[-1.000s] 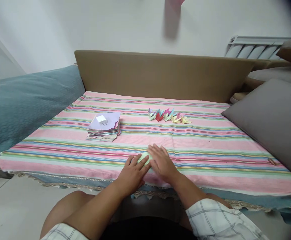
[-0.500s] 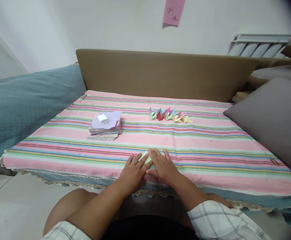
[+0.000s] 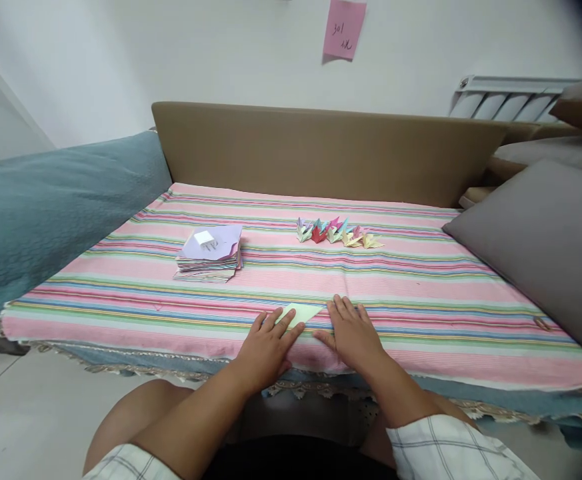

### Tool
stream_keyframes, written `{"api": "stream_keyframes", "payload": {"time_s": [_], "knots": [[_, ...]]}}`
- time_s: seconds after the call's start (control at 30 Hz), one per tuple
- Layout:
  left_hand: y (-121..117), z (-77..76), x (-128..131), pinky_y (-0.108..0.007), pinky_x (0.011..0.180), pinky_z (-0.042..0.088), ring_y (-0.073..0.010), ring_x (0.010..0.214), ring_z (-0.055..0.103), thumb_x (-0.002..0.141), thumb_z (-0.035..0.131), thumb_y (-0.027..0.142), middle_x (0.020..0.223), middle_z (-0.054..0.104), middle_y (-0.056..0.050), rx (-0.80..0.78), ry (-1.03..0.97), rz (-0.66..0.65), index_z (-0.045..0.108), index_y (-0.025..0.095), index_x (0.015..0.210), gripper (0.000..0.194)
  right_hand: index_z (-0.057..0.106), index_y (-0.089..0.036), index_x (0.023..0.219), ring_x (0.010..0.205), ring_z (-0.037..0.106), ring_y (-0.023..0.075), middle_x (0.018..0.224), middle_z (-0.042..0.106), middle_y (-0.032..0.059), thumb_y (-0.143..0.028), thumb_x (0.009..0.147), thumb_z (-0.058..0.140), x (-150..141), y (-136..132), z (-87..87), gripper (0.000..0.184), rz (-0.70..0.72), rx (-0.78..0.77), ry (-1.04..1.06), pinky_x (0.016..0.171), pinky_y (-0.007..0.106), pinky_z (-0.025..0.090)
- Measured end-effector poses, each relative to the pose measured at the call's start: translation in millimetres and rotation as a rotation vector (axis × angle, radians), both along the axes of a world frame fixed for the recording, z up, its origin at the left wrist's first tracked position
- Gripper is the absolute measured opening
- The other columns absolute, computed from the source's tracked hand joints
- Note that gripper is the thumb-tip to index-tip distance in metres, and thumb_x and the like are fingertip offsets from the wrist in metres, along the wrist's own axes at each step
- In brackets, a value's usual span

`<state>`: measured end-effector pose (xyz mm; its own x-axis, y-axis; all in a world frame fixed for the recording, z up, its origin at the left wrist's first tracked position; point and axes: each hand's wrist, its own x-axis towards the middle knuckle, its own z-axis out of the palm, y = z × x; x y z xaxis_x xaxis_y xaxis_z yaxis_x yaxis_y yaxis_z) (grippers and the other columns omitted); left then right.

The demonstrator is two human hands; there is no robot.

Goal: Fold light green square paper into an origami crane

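A pale green folded piece of paper (image 3: pixel 301 313) lies flat on the striped cloth near its front edge. My left hand (image 3: pixel 268 343) rests over the paper's left part with fingers spread, hiding some of it. To the right of the paper, my right hand (image 3: pixel 353 331) lies on the cloth with its fingers stretched out, apart from the paper and holding nothing. Beyond the hands, a group of several folded paper cranes (image 3: pixel 335 231) in red, pink, green, yellow and blue sits on the cloth.
A stack of coloured paper sheets (image 3: pixel 208 263) stands at the left, with a white plug adapter (image 3: pixel 205 240) on top. The striped cloth (image 3: pixel 391 287) covers the seat. A grey cushion (image 3: pixel 535 233) lies at the right, a blue armrest (image 3: pixel 71 200) at the left, and a brown backrest (image 3: pixel 321 153) behind.
My right hand has slid to the right, off the green paper, uncovering its right corner. My left hand has stayed on the paper. The view has shifted slightly.
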<state>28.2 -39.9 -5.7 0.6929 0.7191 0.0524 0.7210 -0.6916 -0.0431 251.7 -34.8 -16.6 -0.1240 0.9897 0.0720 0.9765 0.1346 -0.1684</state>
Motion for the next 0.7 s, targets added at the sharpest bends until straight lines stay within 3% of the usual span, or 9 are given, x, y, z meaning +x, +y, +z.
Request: {"api": "stream_keyframes", "payload": {"time_s": [0.1, 0.23, 0.27, 0.47, 0.7], "knots": [[0, -1.2, 0, -0.051, 0.107, 0.020, -0.0324, 0.136, 0.021, 0.071, 0.067, 0.045, 0.152, 0.021, -0.005, 0.001, -0.008, 0.000, 0.023, 0.032, 0.142, 0.085, 0.033, -0.009, 0.140, 0.137, 0.020, 0.0341, 0.147, 0.025, 0.0197, -0.067, 0.082, 0.038, 1, 1, 2.9, 0.082, -0.029, 0.108, 0.013, 0.109, 0.056, 0.011], [1, -2.2, -1, -0.052, 0.107, 0.020, -0.0324, 0.135, 0.022, 0.072, 0.067, 0.045, 0.151, 0.023, -0.004, 0.001, -0.022, 0.003, 0.025, 0.032, 0.141, 0.082, 0.029, -0.021, 0.142, 0.139, 0.016, 0.0281, 0.150, 0.022, 0.0101, -0.064, 0.085, 0.034, -10, -5, 4.0, 0.072, 0.365, 0.136, 0.028, 0.111, 0.053, 0.010], [1, -2.2, -1, -0.051, 0.107, 0.021, -0.0323, 0.135, 0.023, 0.072, 0.066, 0.044, 0.151, 0.024, -0.004, 0.001, -0.025, 0.003, 0.026, 0.032, 0.141, 0.081, 0.031, -0.024, 0.142, 0.139, 0.016, 0.0283, 0.150, 0.022, 0.0092, -0.064, 0.086, 0.034, -13, -7, 3.1, 0.069, 0.408, 0.119, 0.030, 0.110, 0.055, 0.011], [0, -2.3, 0, -0.052, 0.106, 0.022, -0.0326, 0.135, 0.023, 0.073, 0.066, 0.043, 0.151, 0.023, -0.004, 0.002, -0.032, 0.000, 0.027, 0.032, 0.141, 0.080, 0.048, -0.032, 0.131, 0.137, 0.018, 0.0338, 0.149, 0.025, 0.0109, -0.063, 0.084, 0.039, -13, -9, 2.2, 0.057, 0.253, 0.082, 0.042, 0.106, 0.059, 0.018], [1, -2.9, -1, -0.052, 0.107, 0.021, -0.0331, 0.135, 0.023, 0.072, 0.067, 0.044, 0.151, 0.023, -0.004, 0.013, -0.028, -0.006, 0.026, 0.032, 0.141, 0.081, 0.057, -0.032, 0.122, 0.134, 0.025, 0.0359, 0.147, 0.031, 0.0099, -0.060, 0.085, 0.043, 2, -8, 10.9, 0.049, 0.108, 0.069, 0.025, 0.104, 0.059, 0.022]]}}
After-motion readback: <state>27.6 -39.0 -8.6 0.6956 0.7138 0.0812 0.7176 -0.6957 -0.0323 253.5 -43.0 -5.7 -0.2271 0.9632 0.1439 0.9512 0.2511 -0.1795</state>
